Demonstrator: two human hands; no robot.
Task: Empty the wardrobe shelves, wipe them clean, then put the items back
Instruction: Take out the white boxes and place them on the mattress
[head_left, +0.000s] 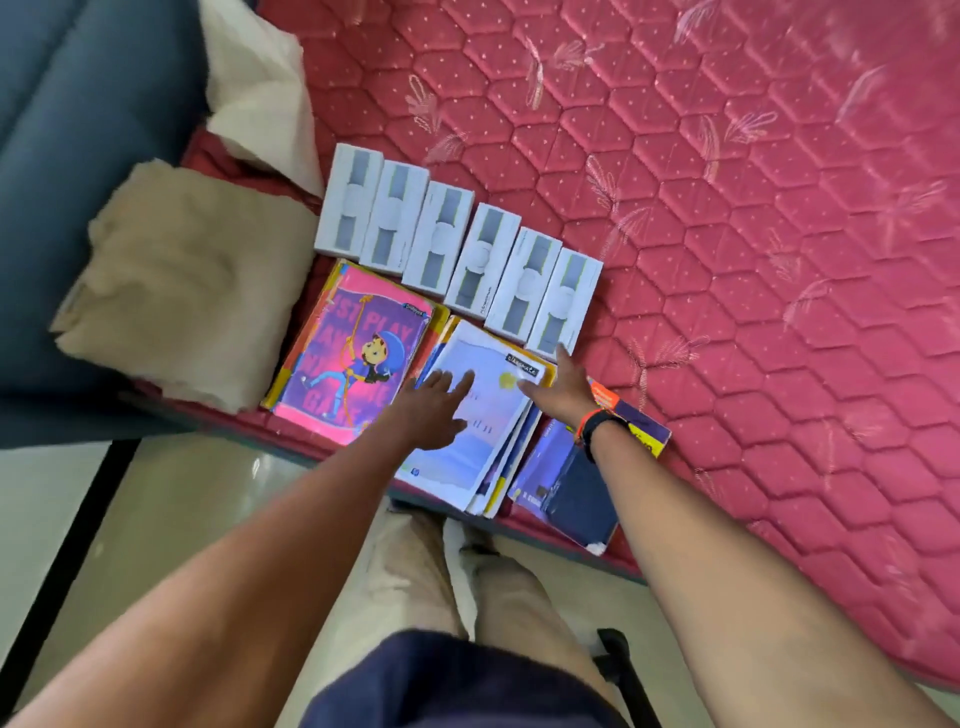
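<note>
On the red quilted mattress (727, 208) lie several white watch boxes (457, 244) in a slanted row. Below them sits a stack of notebooks with a pink cartoon cover (348, 353) and, to its right, a stack topped by a pale blue-white notebook (467, 441). My left hand (431, 410) lies flat on the pale notebook's left side, fingers straight. My right hand (561, 389), with a dark band at the wrist, reaches over that stack's far right corner with fingers spread. Further right lie dark blue and purple books (571, 493).
A beige folded cloth (182, 291) and a cream cloth (254, 88) lie at the mattress's left end, against a dark blue cushion (78, 130). The pale tiled floor (171, 519) shows below the bed edge, with my legs and a dark object at bottom right.
</note>
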